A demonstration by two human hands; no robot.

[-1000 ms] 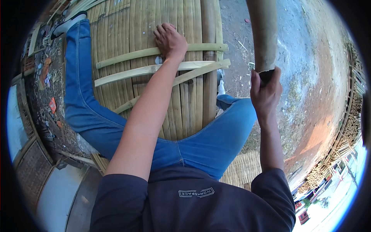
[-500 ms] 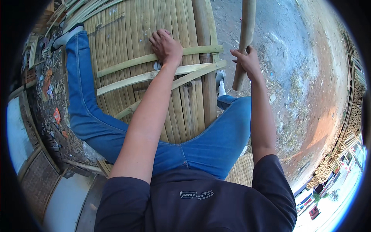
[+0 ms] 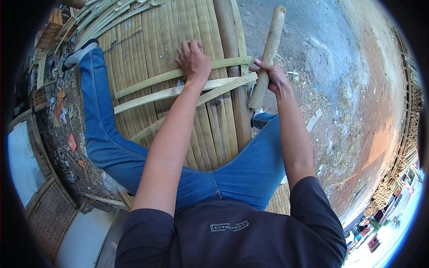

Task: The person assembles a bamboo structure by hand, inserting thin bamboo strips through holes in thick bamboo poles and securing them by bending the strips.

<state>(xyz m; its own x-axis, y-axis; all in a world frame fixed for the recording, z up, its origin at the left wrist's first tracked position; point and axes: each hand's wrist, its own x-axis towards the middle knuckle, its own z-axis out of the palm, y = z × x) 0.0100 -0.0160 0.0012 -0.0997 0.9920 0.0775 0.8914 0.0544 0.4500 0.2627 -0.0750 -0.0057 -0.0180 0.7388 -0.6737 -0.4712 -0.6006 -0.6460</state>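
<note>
The right hand [image 3: 271, 77] grips a stiff, fairly light-looking bamboo pole [image 3: 267, 58] near its lower end, while the left hand [image 3: 193, 60] presses flat on the rigid bamboo slats [image 3: 178, 91]

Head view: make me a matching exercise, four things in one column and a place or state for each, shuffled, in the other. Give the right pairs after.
Things
1. left hand
2. right hand
3. bamboo stick
4. pale cross slats

Places or states
A. laid across the long strips of the bamboo panel
B. pressed flat on the panel
C. gripped near its lower part, its upper end pointing away from the person
D. closed round the stick at the panel's right edge

Pairs: 1-B, 2-D, 3-C, 4-A
</note>
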